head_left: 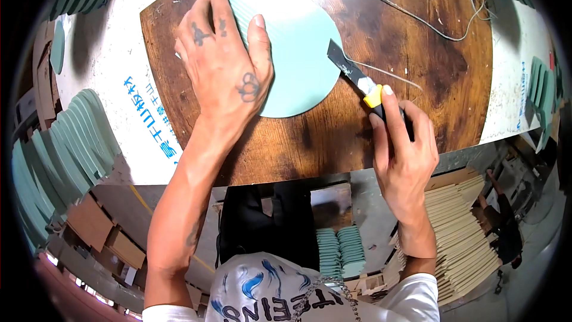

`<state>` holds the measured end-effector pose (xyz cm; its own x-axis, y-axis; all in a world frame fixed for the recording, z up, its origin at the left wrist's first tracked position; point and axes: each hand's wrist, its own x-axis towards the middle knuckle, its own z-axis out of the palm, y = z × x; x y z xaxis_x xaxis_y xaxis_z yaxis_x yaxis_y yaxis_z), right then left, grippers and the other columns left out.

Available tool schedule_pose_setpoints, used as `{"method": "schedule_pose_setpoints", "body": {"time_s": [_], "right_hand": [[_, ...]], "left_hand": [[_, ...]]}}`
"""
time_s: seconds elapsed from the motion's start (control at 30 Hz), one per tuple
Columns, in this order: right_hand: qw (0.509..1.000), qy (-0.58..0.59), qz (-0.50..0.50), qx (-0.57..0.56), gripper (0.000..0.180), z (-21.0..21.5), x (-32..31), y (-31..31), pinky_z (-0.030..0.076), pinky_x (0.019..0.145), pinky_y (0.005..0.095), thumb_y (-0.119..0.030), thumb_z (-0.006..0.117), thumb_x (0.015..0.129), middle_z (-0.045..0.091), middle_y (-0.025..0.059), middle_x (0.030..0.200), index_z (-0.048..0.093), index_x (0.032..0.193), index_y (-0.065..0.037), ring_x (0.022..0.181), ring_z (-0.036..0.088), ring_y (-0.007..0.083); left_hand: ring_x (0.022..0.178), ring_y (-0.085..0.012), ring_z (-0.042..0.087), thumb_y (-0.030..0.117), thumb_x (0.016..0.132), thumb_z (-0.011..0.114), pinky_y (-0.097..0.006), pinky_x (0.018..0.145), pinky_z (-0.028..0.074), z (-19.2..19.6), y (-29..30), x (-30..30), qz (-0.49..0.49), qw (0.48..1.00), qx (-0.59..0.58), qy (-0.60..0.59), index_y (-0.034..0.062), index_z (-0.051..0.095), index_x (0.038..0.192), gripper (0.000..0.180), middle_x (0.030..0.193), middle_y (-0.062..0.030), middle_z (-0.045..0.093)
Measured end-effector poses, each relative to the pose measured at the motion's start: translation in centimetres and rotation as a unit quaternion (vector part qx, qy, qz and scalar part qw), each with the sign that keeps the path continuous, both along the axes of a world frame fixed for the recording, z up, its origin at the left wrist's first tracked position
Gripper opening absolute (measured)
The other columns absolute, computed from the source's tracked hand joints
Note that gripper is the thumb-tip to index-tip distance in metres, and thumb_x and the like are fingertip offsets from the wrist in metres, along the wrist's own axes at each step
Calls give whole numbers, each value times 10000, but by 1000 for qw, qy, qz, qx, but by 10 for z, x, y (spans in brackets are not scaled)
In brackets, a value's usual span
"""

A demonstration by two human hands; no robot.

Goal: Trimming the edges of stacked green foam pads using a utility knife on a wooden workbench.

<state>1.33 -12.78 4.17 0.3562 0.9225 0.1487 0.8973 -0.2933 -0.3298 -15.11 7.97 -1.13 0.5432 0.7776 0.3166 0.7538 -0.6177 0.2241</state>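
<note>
A pale green, rounded panel (301, 80) lies on the dark brown wood-grain board in front of me. Across its left edge my left hand (223, 62) rests flat, thumb on the panel's face and fingers stretched outward. My right hand (408, 152) is closed round a utility knife (356, 79) with a black blade and a yellow slider. The blade meets the panel's right edge, pointing up and to the left. From that edge a thin pale strip (384, 72) curls away to the right, beside the blade.
The brown board (271, 158) sits on a white printed sheet (134, 137). Loose thin strips (411, 16) lie at the upper right. Stacked green panels (71, 143) stand at left, more (541, 92) at right. Below are piled cream boards (462, 235); another person (506, 220) is at far right.
</note>
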Motion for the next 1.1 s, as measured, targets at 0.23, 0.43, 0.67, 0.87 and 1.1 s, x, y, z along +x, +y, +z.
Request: {"method": "schedule_pose_setpoints", "body": {"time_s": [0.23, 0.43, 0.67, 0.87, 1.1], "right_hand": [[999, 14, 42, 9, 437, 1, 29, 42, 513, 667, 353, -160, 806, 835, 636, 102, 943, 727, 1264, -132, 770, 606, 234], [995, 16, 96, 3, 426, 0, 38, 65, 538, 682, 349, -156, 802, 839, 652, 101, 950, 727, 1258, -131, 791, 639, 230], [996, 13, 85, 20, 420, -9, 27, 75, 556, 688, 353, -183, 781, 879, 655, 104, 968, 710, 1292, -147, 805, 648, 227], [997, 0, 73, 20, 415, -9, 21, 76, 555, 682, 352, -190, 772, 887, 654, 102, 969, 703, 1293, -144, 808, 647, 221], [996, 11, 73, 47, 317, -9, 25, 90, 541, 625, 346, -201, 763, 892, 658, 93, 911, 736, 1195, -113, 737, 651, 232]], "left_hand": [[1205, -425, 494, 243, 935, 648, -538, 1032, 388, 4, 2, -1, -64, 997, 7, -36, -97, 524, 1325, 532, 1283, -269, 523], [1210, -416, 515, 196, 861, 740, -538, 1030, 406, 6, 3, -4, -127, 983, -57, -123, -52, 532, 1254, 509, 1284, -255, 549], [1199, -422, 529, 170, 864, 767, -499, 1021, 433, 13, 3, -6, -145, 977, -100, -118, -22, 510, 1085, 390, 1342, -290, 538], [1183, -426, 541, 166, 866, 770, -504, 1012, 439, 15, 4, -7, -154, 977, -92, -112, -23, 513, 1067, 377, 1336, -292, 545], [1168, -419, 555, 184, 869, 778, -498, 985, 456, 14, 6, -8, -168, 977, -64, -111, -22, 530, 1038, 364, 1297, -290, 564]]}}
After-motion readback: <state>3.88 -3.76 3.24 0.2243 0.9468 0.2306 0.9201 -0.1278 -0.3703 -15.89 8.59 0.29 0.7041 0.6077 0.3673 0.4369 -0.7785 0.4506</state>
